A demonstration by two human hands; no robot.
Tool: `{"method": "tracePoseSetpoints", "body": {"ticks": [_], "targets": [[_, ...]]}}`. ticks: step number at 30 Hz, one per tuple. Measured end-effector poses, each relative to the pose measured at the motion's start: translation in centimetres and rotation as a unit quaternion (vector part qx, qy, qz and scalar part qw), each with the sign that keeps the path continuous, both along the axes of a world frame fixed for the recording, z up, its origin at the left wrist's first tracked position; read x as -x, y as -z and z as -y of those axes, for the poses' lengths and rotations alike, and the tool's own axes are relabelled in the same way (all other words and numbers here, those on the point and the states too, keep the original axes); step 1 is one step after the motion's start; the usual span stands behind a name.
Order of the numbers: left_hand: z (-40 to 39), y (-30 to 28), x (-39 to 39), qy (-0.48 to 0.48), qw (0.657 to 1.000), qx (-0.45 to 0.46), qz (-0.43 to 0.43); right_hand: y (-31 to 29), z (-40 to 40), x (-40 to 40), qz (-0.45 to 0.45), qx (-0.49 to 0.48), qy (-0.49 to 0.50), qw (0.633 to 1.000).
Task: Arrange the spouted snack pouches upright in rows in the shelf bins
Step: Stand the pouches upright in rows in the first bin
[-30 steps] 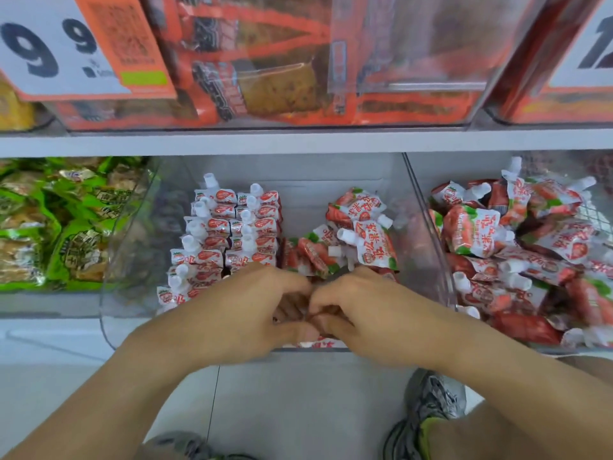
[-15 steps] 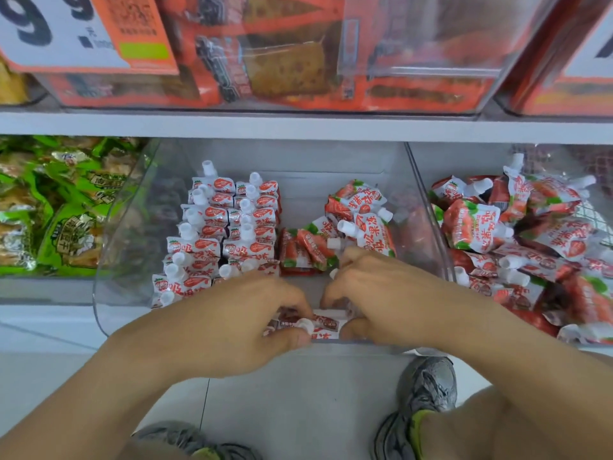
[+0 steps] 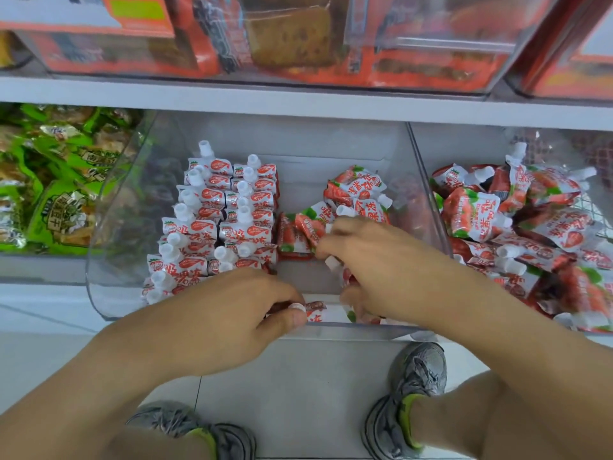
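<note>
Left hand (image 3: 232, 313) pinches a spouted pouch (image 3: 313, 310) lying crosswise at the clear bin's (image 3: 109, 260) front wall, bottom centre; right hand (image 3: 381, 270), just beside, fingers curled among loose pouches (image 3: 356, 194).

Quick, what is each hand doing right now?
Left hand: pinching a spouted pouch at the bin's front.
Right hand: fingers curled round pouches.

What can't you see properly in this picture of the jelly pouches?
- Head view: the pouch that the left hand pinches is mostly hidden under its fingers.
- What the right hand holds: covered by the hand.
- Orange price sign: cut off by the top edge.
- Green snack packets: print blurred.
</note>
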State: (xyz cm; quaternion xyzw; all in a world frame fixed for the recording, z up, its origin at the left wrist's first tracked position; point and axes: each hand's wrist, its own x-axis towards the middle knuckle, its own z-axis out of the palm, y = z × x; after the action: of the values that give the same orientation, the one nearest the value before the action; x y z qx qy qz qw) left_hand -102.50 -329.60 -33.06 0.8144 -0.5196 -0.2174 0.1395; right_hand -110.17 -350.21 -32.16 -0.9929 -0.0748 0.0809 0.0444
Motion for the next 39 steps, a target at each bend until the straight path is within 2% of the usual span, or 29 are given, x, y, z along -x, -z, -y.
{"method": "tracePoseSetpoints", "body": {"ticks": [4,7,10,12,14,18,21,25,27,29,30,32,34,35,36,37,38,39], "targets": [[-0.1,0.3,-0.2,0.001,1.000,0.003,0.000,0.4,-1.3,-0.1,-0.036,0.051,0.048,0.997],[-0.3,0.5,0.2,-0.018,0.999,0.030,-0.001,-0.6,-0.5,-0.3,-0.031,0.010,0.068,0.997],[-0.6,0.3,0.5,-0.040,0.997,0.066,0.005,-1.3,-0.1,-0.3,0.078,-0.105,0.130,0.983],[-0.9,0.2,0.5,-0.051,0.995,0.086,0.009,-0.5,-1.0,-0.6,0.143,-0.168,0.134,0.966],[-1.0,0.1,0.7,-0.053,0.994,0.097,0.015,1.3,-1.8,-0.9,0.109,-0.182,0.110,0.971],[-1.1,0.0,1.3,-0.052,0.994,0.099,0.020,3.1,-1.7,-1.0,-0.040,-0.220,0.083,0.971],[-1.3,-0.2,1.0,-0.071,0.989,0.131,0.023,2.6,-1.2,-1.1,-0.080,-0.248,0.063,0.963],[-1.3,-0.5,0.7,-0.114,0.969,0.215,0.047,2.5,-1.3,-1.5,-0.130,-0.223,0.045,0.965],[-1.1,-0.8,0.5,-0.112,0.966,0.228,0.043,2.9,-1.5,-1.6,-0.158,-0.242,0.036,0.957],[-1.1,-0.9,0.4,-0.088,0.980,0.178,0.024,3.1,-1.6,-1.4,-0.182,-0.314,0.048,0.931],[-1.1,-0.8,0.4,-0.073,0.988,0.135,0.021,3.4,-1.5,-1.4,-0.197,-0.369,0.078,0.905],[-1.0,-0.1,0.8,-0.039,0.994,0.070,0.068,3.4,-1.3,-1.2,-0.201,-0.418,0.121,0.878],[-0.9,0.2,1.4,-0.029,0.991,0.059,0.120,3.3,-0.9,-0.9,-0.128,-0.354,0.138,0.916],[-0.7,0.1,1.5,-0.034,0.990,0.063,0.125,2.7,-0.7,-0.8,-0.052,-0.316,0.153,0.935],[-0.6,0.2,1.4,-0.037,0.989,0.069,0.123,1.7,-0.5,-0.9,0.039,-0.311,0.168,0.935],[-0.6,0.3,1.2,-0.039,0.989,0.080,0.117,0.3,-0.2,-1.0,0.125,-0.338,0.173,0.917],[-0.7,0.3,1.1,-0.043,0.990,0.081,0.111,-1.0,0.3,-1.3,0.194,-0.354,0.166,0.900],[-0.8,0.4,0.9,-0.045,0.991,0.074,0.099,-2.0,0.9,-1.6,0.228,-0.332,0.145,0.904]]}}
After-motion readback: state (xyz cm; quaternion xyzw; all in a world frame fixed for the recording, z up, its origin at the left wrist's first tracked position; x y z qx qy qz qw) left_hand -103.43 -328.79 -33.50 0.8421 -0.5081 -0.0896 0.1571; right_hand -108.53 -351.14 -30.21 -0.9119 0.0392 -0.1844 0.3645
